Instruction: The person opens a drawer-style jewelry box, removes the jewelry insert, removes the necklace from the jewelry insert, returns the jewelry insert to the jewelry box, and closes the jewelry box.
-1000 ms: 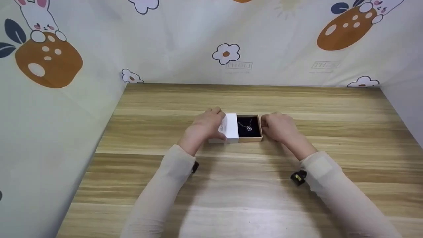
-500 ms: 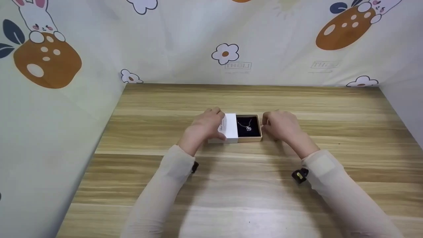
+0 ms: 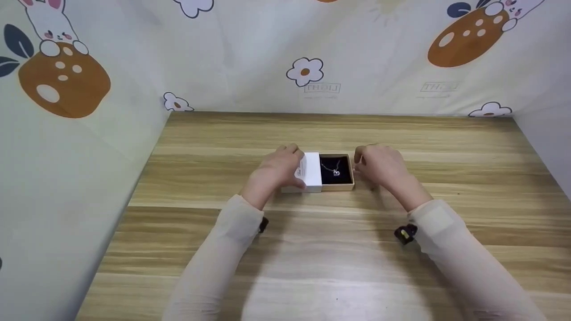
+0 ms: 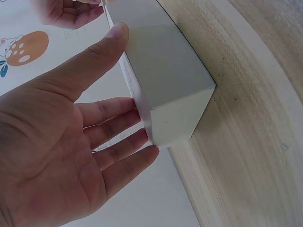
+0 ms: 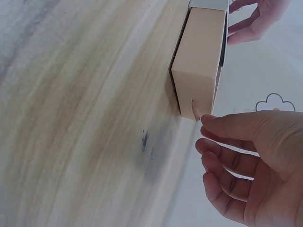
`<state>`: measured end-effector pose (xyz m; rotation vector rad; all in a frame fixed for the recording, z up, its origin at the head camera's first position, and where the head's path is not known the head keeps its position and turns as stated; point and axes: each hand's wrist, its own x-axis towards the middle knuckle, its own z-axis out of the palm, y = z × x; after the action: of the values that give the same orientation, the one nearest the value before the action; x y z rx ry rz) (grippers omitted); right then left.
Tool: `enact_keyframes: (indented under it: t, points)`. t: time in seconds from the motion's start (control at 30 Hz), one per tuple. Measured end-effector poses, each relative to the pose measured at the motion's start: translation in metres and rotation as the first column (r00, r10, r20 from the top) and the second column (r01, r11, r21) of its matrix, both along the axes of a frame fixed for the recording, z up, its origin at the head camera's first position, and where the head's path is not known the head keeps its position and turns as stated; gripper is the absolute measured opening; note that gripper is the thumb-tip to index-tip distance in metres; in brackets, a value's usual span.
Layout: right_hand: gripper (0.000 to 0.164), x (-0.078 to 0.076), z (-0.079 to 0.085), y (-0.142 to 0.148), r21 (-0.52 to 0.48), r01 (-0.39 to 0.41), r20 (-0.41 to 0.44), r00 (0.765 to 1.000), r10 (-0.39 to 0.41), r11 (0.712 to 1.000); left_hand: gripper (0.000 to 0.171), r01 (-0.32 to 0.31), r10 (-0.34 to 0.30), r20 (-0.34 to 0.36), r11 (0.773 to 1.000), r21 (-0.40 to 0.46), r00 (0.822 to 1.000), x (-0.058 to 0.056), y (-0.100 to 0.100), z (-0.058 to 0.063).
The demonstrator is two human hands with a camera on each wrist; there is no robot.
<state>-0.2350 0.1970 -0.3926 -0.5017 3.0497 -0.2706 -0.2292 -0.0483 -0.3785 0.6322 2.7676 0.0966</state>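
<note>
A small jewellery box lies on the wooden table, its white sleeve [image 3: 313,173] partly off a tan drawer [image 3: 337,188]. Black padding lines the exposed part of the drawer, and a silver-coloured necklace [image 3: 336,172] with a small pendant rests on it. My left hand [image 3: 279,167] holds the sleeve, thumb at the near edge and fingers farther back. In the right wrist view, a short ribbon tab [image 5: 195,109] comes out of the drawer's end. My right hand [image 3: 381,165] pinches this tab between thumb and index finger, while its other fingers curl loosely [image 5: 232,177].
The wood-grain table [image 3: 285,267] spreads around the box on all sides. A pale printed cloth [image 3: 250,53] with flowers and rabbits stands up along the back and left edges. A plain pale wall [image 3: 548,147] borders the right side.
My right hand has shifted slightly right and away from me, off the drawer's end. The left hand stays on the sleeve, and the drawer's exposed length looks the same.
</note>
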Motion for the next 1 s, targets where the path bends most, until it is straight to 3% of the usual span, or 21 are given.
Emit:
enact_keyframes:
  t: [0.2, 0.43, 1.0]
  points:
    - [0.013, -0.001, 0.003, -0.003, 0.008, 0.01, 0.0, 1.0, -0.01, 1.0, 0.081, 0.0, 0.0, 0.001, 1.0, -0.009, 1.0, -0.002, 0.0, -0.001]
    - [0.013, -0.002, 0.004, -0.006, 0.007, -0.005, -0.062, 0.998, 0.005, 1.0, 0.078, 0.014, -0.014, -0.014, 1.0, 0.005, 1.0, 0.001, -0.001, 0.0]
    - [0.012, -0.002, 0.004, -0.019, 0.0, -0.054, -0.067, 0.996, 0.054, 0.999, 0.08, 0.008, -0.008, -0.013, 1.0, -0.012, 1.0, 0.0, 0.0, -0.001]
